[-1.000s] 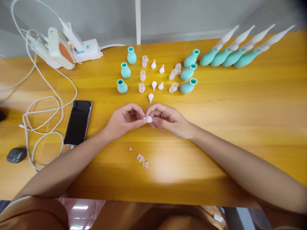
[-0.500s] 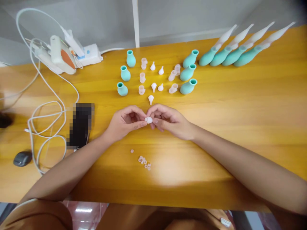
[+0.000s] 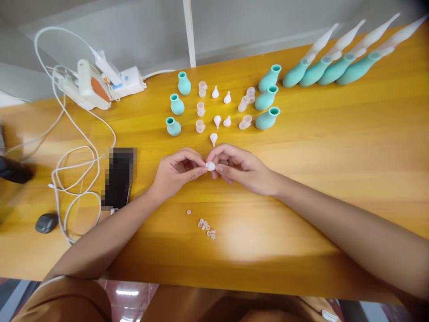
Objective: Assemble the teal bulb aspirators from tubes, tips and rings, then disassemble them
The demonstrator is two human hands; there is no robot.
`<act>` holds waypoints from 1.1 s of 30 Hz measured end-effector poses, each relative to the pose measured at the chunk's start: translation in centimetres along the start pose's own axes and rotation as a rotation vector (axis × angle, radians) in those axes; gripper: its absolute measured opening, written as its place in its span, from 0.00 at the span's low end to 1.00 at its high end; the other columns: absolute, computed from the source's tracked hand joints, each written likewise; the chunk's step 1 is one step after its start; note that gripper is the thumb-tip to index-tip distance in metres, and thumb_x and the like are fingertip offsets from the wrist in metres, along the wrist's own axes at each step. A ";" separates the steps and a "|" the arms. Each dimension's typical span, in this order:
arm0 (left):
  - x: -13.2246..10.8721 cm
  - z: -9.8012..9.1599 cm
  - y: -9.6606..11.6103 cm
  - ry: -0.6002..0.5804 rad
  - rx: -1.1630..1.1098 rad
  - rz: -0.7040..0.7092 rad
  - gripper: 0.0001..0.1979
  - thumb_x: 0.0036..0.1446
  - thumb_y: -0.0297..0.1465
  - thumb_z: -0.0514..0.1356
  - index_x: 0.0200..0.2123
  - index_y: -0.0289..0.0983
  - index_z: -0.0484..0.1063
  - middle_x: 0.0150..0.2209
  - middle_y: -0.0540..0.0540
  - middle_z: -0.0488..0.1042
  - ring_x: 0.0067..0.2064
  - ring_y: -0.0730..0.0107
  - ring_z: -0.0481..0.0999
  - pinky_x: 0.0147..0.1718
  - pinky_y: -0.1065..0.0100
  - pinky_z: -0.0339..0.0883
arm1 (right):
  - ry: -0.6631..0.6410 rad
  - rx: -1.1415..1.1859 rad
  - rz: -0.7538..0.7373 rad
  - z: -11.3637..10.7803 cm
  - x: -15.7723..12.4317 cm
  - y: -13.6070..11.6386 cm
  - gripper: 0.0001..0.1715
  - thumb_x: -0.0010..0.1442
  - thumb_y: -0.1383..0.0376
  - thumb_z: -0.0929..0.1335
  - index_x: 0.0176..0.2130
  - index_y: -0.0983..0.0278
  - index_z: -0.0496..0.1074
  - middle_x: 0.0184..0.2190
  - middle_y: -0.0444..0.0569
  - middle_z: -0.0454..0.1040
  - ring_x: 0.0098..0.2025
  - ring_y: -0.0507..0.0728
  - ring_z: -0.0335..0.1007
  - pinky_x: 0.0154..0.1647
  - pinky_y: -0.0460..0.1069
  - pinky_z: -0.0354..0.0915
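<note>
My left hand (image 3: pixel 176 172) and my right hand (image 3: pixel 239 167) meet over the middle of the wooden table (image 3: pixel 335 147). Both pinch one small white funnel-shaped piece (image 3: pixel 210 166) between their fingertips. Just beyond the hands lies another white funnel piece (image 3: pixel 213 138). Near my forearms sits a little cluster of tiny pink rings (image 3: pixel 207 227), with a single ring (image 3: pixel 188 212) apart to the left.
Further back stand three teal bulbs on the left (image 3: pixel 177 105), three on the right (image 3: pixel 267 99), and pale cups and funnels between them. Several long teal-and-white assembled pieces (image 3: pixel 335 62) lie far right. A phone (image 3: pixel 119 178), white cables (image 3: pixel 77 170), a mouse (image 3: pixel 47 222) and a charger (image 3: pixel 95 82) occupy the left.
The hands keep pinching the same white piece with hardly any motion. The camera view has shifted and tilted slightly, so everything sits a bit further right.
</note>
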State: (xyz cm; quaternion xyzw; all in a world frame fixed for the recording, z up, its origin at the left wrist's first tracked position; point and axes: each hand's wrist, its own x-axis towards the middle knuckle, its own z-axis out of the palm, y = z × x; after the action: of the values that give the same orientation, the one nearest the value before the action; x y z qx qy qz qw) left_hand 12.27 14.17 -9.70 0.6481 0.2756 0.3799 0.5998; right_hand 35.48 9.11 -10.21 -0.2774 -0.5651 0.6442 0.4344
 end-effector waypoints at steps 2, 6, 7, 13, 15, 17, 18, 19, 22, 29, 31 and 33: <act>0.0 0.0 0.0 0.002 0.019 0.020 0.05 0.60 0.29 0.77 0.38 0.41 0.85 0.38 0.47 0.82 0.41 0.70 0.81 0.42 0.68 0.75 | 0.000 -0.003 -0.004 0.0 0.0 0.0 0.12 0.78 0.59 0.69 0.54 0.64 0.70 0.38 0.46 0.75 0.36 0.49 0.70 0.30 0.41 0.67; -0.1 0.0 -0.1 0.004 0.062 0.045 0.05 0.60 0.30 0.77 0.39 0.42 0.85 0.39 0.47 0.82 0.42 0.68 0.81 0.43 0.66 0.75 | -0.002 -0.004 -0.019 0.0 0.1 0.1 0.11 0.78 0.60 0.69 0.54 0.64 0.70 0.38 0.46 0.75 0.35 0.49 0.69 0.29 0.41 0.66; -0.1 0.0 -0.1 0.003 0.070 0.050 0.05 0.61 0.30 0.76 0.39 0.42 0.85 0.39 0.47 0.82 0.42 0.68 0.81 0.44 0.66 0.75 | -0.004 -0.005 -0.023 0.0 0.1 0.1 0.11 0.78 0.60 0.69 0.54 0.64 0.70 0.38 0.46 0.75 0.35 0.49 0.69 0.29 0.41 0.66; -0.1 0.0 0.0 -0.004 0.106 0.070 0.05 0.62 0.31 0.76 0.40 0.42 0.85 0.39 0.46 0.81 0.42 0.68 0.81 0.43 0.66 0.75 | -0.009 -0.021 -0.035 0.0 0.1 0.1 0.11 0.78 0.60 0.68 0.54 0.64 0.70 0.37 0.45 0.74 0.33 0.48 0.67 0.29 0.41 0.65; -0.1 0.0 0.0 -0.004 0.113 0.077 0.05 0.62 0.31 0.76 0.40 0.42 0.85 0.39 0.46 0.82 0.42 0.68 0.81 0.43 0.66 0.75 | -0.008 -0.022 -0.032 0.0 0.1 0.1 0.11 0.78 0.60 0.68 0.54 0.64 0.70 0.37 0.45 0.74 0.33 0.48 0.67 0.29 0.41 0.65; -0.1 0.1 0.0 -0.001 0.105 0.084 0.05 0.62 0.31 0.76 0.39 0.41 0.84 0.39 0.46 0.82 0.41 0.67 0.81 0.42 0.66 0.75 | -0.007 -0.016 -0.031 0.0 0.1 0.1 0.11 0.78 0.60 0.68 0.54 0.64 0.70 0.37 0.45 0.74 0.34 0.48 0.68 0.29 0.41 0.65; -0.1 0.2 0.0 0.002 0.096 0.088 0.05 0.62 0.31 0.76 0.39 0.41 0.84 0.39 0.46 0.82 0.41 0.68 0.81 0.42 0.66 0.76 | -0.007 -0.011 -0.031 0.0 0.1 0.1 0.11 0.78 0.60 0.68 0.54 0.65 0.70 0.37 0.45 0.74 0.34 0.48 0.68 0.29 0.41 0.65; -0.1 0.2 0.0 0.004 0.085 0.091 0.05 0.62 0.31 0.76 0.39 0.41 0.84 0.39 0.46 0.82 0.41 0.68 0.81 0.42 0.66 0.76 | -0.007 -0.006 -0.031 -0.1 0.1 0.1 0.11 0.78 0.60 0.68 0.54 0.65 0.70 0.38 0.46 0.75 0.34 0.48 0.68 0.29 0.41 0.65; 0.0 0.3 0.1 0.004 0.062 0.093 0.05 0.62 0.30 0.75 0.38 0.40 0.83 0.38 0.47 0.82 0.41 0.69 0.81 0.41 0.67 0.76 | -0.003 0.005 -0.027 -0.1 0.1 0.2 0.11 0.78 0.60 0.69 0.54 0.65 0.70 0.38 0.46 0.75 0.34 0.48 0.68 0.29 0.41 0.66; -0.1 0.2 0.2 0.000 0.087 0.069 0.05 0.62 0.30 0.75 0.38 0.40 0.83 0.39 0.46 0.81 0.42 0.69 0.80 0.43 0.67 0.76 | -0.006 0.013 -0.022 -0.1 0.1 0.1 0.12 0.78 0.59 0.69 0.54 0.65 0.70 0.38 0.46 0.75 0.35 0.49 0.69 0.29 0.41 0.65; -0.1 0.3 0.2 -0.006 0.084 0.068 0.05 0.62 0.30 0.75 0.38 0.40 0.82 0.39 0.47 0.81 0.42 0.69 0.80 0.44 0.67 0.75 | -0.006 0.008 -0.019 -0.1 0.1 0.1 0.12 0.78 0.59 0.69 0.54 0.64 0.70 0.38 0.46 0.75 0.35 0.49 0.69 0.29 0.41 0.65; -0.1 0.3 0.1 -0.005 0.070 0.065 0.06 0.62 0.31 0.75 0.38 0.39 0.82 0.39 0.47 0.80 0.42 0.70 0.80 0.43 0.68 0.76 | -0.009 0.004 -0.017 -0.1 0.2 0.1 0.12 0.78 0.59 0.69 0.54 0.64 0.70 0.38 0.46 0.75 0.35 0.49 0.69 0.29 0.42 0.65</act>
State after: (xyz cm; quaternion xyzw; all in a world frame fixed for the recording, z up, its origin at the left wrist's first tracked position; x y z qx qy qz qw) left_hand 12.43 13.90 -9.61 0.6783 0.2661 0.3875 0.5647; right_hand 35.44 9.29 -10.33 -0.2690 -0.5681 0.6427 0.4380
